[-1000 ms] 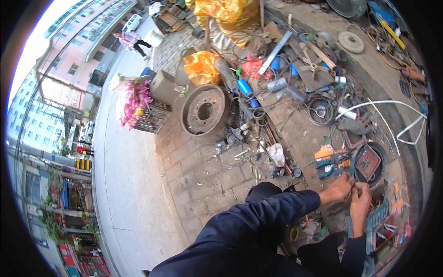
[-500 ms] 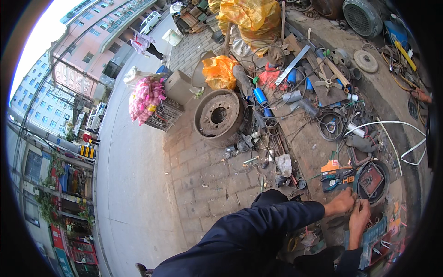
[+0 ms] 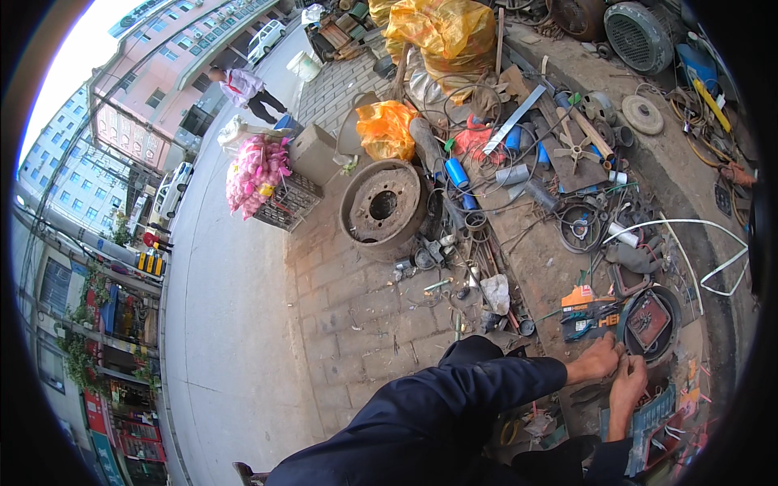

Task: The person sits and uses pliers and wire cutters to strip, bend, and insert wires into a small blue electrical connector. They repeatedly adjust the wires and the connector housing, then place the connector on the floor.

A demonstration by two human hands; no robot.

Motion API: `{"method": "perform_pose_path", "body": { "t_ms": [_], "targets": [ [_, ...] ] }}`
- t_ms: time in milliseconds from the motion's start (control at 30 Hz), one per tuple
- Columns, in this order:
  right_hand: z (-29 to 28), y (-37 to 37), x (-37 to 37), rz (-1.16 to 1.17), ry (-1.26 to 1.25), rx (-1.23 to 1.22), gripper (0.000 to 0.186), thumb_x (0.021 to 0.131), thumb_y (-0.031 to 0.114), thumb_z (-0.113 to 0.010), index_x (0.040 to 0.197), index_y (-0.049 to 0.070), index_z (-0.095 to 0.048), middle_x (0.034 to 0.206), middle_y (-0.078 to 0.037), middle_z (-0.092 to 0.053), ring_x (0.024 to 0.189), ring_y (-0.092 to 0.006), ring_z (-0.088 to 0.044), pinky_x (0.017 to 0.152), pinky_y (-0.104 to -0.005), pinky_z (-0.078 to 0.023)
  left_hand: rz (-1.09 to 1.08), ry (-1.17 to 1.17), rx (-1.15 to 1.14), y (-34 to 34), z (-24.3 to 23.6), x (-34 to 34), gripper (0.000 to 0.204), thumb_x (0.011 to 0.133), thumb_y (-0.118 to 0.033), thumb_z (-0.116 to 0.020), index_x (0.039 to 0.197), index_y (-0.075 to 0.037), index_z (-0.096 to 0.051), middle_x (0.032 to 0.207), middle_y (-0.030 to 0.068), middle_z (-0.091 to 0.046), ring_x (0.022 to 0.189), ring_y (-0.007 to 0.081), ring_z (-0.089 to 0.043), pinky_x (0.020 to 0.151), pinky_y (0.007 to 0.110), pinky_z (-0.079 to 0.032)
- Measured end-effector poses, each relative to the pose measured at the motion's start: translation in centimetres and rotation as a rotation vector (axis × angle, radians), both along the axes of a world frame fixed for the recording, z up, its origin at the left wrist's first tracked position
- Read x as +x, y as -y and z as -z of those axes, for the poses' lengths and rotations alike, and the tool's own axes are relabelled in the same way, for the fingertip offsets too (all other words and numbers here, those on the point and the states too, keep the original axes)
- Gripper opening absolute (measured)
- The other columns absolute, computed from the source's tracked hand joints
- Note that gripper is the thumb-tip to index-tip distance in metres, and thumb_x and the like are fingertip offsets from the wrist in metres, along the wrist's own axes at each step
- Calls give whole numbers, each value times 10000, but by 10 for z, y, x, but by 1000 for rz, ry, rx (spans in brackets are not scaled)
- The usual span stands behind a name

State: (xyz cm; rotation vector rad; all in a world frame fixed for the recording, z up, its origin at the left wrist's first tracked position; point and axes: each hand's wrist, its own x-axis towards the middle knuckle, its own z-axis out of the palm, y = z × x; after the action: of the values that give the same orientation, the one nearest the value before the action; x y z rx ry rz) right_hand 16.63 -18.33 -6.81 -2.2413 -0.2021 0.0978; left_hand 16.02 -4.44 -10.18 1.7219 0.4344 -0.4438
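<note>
At the lower right, my left hand (image 3: 596, 360) and my right hand (image 3: 628, 387) come together with fingertips pinched. Whatever sits between the fingers is too small to make out. Just beyond them lies a round dark basin (image 3: 669, 340) with a reddish rectangular piece (image 3: 651, 319) inside. An orange and dark printed package (image 3: 585, 314) rests on the ground beside the basin, close to my left hand. Below my right hand is a greenish ribbed tray (image 3: 651, 421) among small red and white bits. Dark sleeves cover both forearms.
A rusty wheel rim (image 3: 381, 202) stands on the paving. Scrap pipes, cables and a metal fan blade (image 3: 574, 152) spread beyond it. White tubing (image 3: 721, 235) bends at the right. A crate (image 3: 290, 202) holds pink bags. A person (image 3: 247, 93) walks on the road.
The person on the road has come nearer. My view has shifted slightly; both hands stay pinched together beside the basin.
</note>
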Motion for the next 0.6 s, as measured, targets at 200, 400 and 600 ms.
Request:
{"method": "perform_pose_path", "body": {
  "t_ms": [200, 400, 600],
  "targets": [
    [3, 0, -2, -2, -30, 24, 221, 982, 146, -648, 888, -32, -556, 781, -141, -572, 695, -278, -532, 675, -405, -447, -31, 18, 23, 3, -2, -2, 480, 1054, -375, -421, 1191, 83, -469, 1183, 370, -557, 1151, 521, -529, 990, 527, -412],
    [8, 0, -3, 17, -78, 141, 215, 999, 143, -625, 891, -30, -554, 773, -136, -567, 681, -256, -525, 661, -392, -443, -31, 22, 4, 3, 5, -1, 486, 1055, -380, -435, 1179, 88, -481, 1164, 361, -563, 1137, 510, -535, 981, 517, -418],
    [8, 3, 3, 22, -61, -1, 215, 1013, 147, -608, 892, -18, -540, 721, -88, -545, 654, -164, -474, 628, -355, -427, -45, 40, 24, 8, 9, -2, 480, 1056, -382, -430, 1179, 79, -487, 1170, 356, -561, 1141, 510, -532, 983, 516, -418]
  ]
}}
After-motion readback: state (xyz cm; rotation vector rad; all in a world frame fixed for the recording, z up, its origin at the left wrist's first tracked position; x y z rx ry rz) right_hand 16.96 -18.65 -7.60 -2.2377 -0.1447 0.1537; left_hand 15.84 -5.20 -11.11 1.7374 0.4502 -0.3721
